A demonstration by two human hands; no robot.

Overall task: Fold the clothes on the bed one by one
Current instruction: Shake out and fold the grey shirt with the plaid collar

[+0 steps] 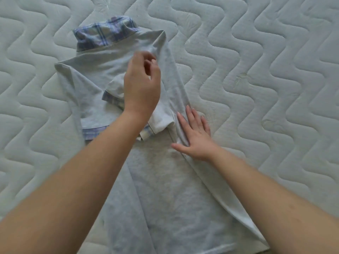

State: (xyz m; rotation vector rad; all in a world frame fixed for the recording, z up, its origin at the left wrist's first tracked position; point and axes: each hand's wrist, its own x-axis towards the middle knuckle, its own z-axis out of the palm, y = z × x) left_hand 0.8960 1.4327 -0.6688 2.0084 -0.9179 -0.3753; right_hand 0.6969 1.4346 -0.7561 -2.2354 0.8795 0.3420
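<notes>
Two bare forearms cover part of a grey polo shirt [161, 189] lying on the quilted, wave-stitched mattress [275, 70]; its hem runs out of view. The left hand [142, 85] pinches a shoulder fold beside the plaid collar [102, 34]; the right hand [196, 136] presses flat on the folded side edge.

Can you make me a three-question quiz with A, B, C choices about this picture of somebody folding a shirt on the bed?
1. Where is the plaid collar?
A. far end of the shirt
B. under the right hand
C. off the mattress

2. How many sleeves show plaid cuffs?
A. none
B. two
C. four

3. What is the right hand doing?
A. making a fist
B. lying flat on the shirt's edge
C. lifting the collar

Answers:
1 A, the collar lies farthest from the person.
2 B, one cuff sits left and another cuff by the left hand's wrist.
3 B, its fingers are straight on the fabric.
</notes>
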